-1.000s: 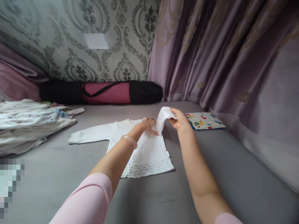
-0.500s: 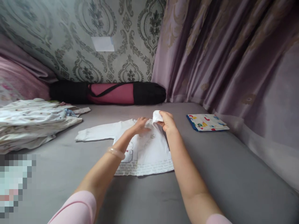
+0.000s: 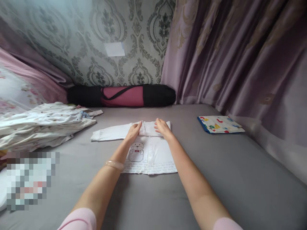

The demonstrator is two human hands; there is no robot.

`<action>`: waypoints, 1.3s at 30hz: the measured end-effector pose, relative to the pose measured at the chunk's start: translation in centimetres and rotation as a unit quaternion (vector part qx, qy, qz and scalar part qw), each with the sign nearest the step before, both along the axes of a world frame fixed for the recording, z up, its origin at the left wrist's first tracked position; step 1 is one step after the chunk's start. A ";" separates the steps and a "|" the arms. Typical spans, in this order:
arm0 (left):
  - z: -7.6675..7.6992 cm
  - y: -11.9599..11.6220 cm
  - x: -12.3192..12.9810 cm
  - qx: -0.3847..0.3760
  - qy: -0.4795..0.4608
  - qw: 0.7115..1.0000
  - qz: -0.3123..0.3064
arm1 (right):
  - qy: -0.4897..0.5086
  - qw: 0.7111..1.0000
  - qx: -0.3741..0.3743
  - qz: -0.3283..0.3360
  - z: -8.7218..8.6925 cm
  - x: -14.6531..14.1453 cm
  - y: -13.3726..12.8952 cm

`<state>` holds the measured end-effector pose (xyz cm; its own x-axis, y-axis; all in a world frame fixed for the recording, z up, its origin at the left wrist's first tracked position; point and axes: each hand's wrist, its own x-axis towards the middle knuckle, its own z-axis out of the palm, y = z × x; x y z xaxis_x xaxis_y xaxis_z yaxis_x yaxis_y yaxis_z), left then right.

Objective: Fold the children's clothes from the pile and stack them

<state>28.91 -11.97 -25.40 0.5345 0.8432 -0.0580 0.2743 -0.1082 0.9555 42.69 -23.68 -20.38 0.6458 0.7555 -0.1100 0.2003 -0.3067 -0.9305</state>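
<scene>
A small white long-sleeved shirt (image 3: 163, 156) lies spread on the grey sheet, with a bear print low on its left half and lines of lettering along the hem. Its left sleeve (image 3: 110, 132) stretches out to the side, while the right sleeve (image 3: 150, 129) is folded across the chest. At the inner end of that folded sleeve, my left hand (image 3: 133, 132) has its fingers closed together on the cloth; the fingertips are partly hidden. My right hand (image 3: 163, 128) rests on the folded sleeve near the right shoulder, fingers apart.
A pile of light clothes (image 3: 48, 124) lies at the left, with a blurred-out item (image 3: 33, 182) nearer. To the right is a folded cloth with colourful prints (image 3: 222, 124). A long black and pink bag (image 3: 123, 96) lies along the wall, beside a purple curtain (image 3: 189, 64).
The right sleeve, earlier lifted by my right hand, now lies across the chest. My left hand has moved to its inner end. My right hand has let go and opened. The view has shifted slightly left.
</scene>
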 end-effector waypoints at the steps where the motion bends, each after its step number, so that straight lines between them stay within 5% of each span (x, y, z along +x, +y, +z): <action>1: -0.2 0.0 0.0 0.018 0.005 1.000 0.006 | -0.044 0.999 -0.019 0.001 -0.2 0.5 -0.1; 4: -0.6 -0.1 0.1 0.046 -0.002 0.999 0.014 | -0.155 0.985 -0.069 0.011 -0.7 1.5 -0.5; 11: -0.3 0.7 -0.9 0.171 -0.001 0.985 -0.039 | -0.240 0.961 -0.113 0.072 -1.3 0.3 -0.9; 14: 0.0 0.6 -1.5 0.309 0.046 0.949 -0.050 | -0.262 0.952 -0.116 0.103 -1.6 -1.3 -0.7; 18: 0.1 -0.5 -1.2 0.419 0.101 0.887 -0.165 | -0.334 0.923 -0.122 0.149 -2.3 -3.1 -0.3; 28: -2.1 -1.8 -0.8 0.408 0.263 0.853 -0.190 | -0.369 0.891 -0.212 0.160 -4.7 -2.4 -0.2; 39: -1.8 -2.6 -1.0 0.399 0.305 0.848 -0.171 | -0.407 0.862 -0.286 0.095 -5.0 2.0 -1.8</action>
